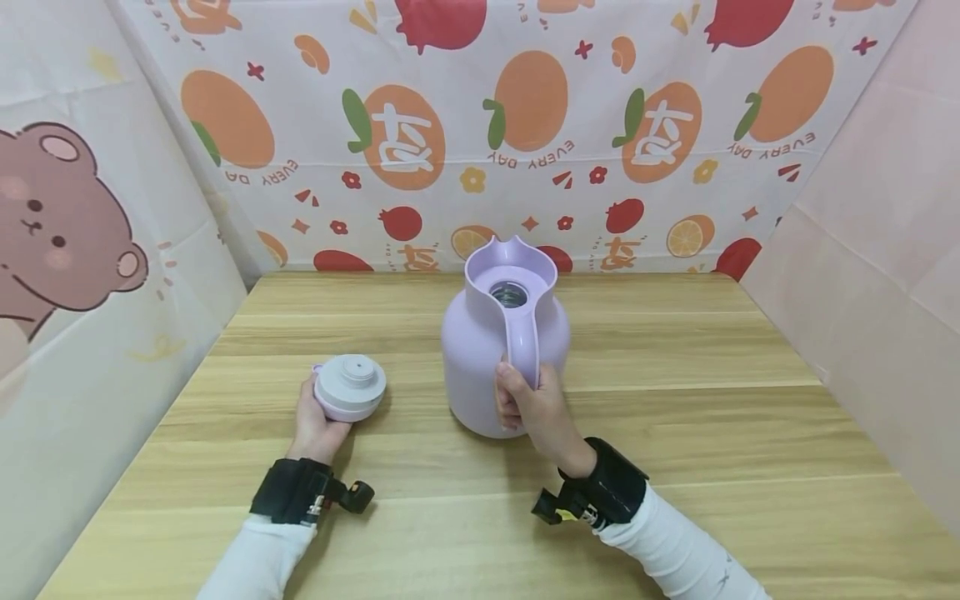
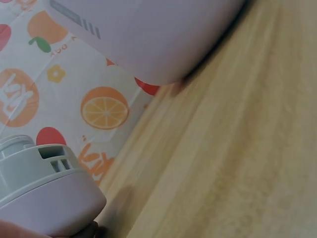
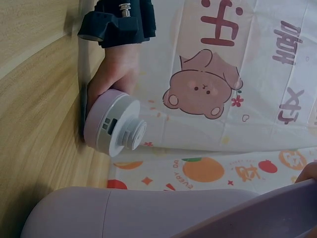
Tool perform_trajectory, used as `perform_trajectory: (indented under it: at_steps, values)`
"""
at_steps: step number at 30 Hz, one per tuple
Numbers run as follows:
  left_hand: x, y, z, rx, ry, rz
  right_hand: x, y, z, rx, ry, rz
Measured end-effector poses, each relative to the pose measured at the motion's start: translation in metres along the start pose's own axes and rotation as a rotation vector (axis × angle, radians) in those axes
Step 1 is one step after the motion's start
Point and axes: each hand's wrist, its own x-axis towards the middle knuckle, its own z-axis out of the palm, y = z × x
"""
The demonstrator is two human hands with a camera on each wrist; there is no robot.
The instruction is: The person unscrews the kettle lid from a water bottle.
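Note:
A lilac thermos jug (image 1: 474, 371) stands on the wooden table, its round mouth uncovered. My right hand (image 1: 543, 417) grips the jug's handle (image 1: 524, 337), fingers curled round its lower part. To the left, my left hand (image 1: 317, 432) holds the jug's lid (image 1: 350, 383) from below, with its grey stopper side facing up. In the left wrist view the lid (image 2: 54, 203) shows slots in its grey side, low over the table. The right wrist view has the lid (image 3: 102, 124) in the left hand beyond the jug (image 3: 79, 213).
The wood-grain table (image 1: 675, 467) ends at the back against a fruit-print cloth (image 1: 465, 167). A pale cloth with a bear print (image 1: 67, 225) hangs along the left side, and a plain pale cloth (image 1: 885, 217) along the right. Each wrist wears a black camera strap (image 1: 611, 479).

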Motion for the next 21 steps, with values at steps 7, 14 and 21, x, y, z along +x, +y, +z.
perform_trajectory:
  at_steps: [7,14,21]
  values:
    - [-0.0016,-0.0017,0.0012,0.117,-0.007,0.040,-0.0004,-0.0008,0.0003,-0.006,0.004,0.004]
    - [-0.0001,-0.0027,0.0008,0.181,0.031,0.069,-0.0004,0.0000,-0.0003,-0.003,0.010,0.013]
    - [0.0006,-0.0022,0.0007,0.213,0.068,0.117,0.0004,0.0005,-0.0008,-0.011,0.004,0.007]
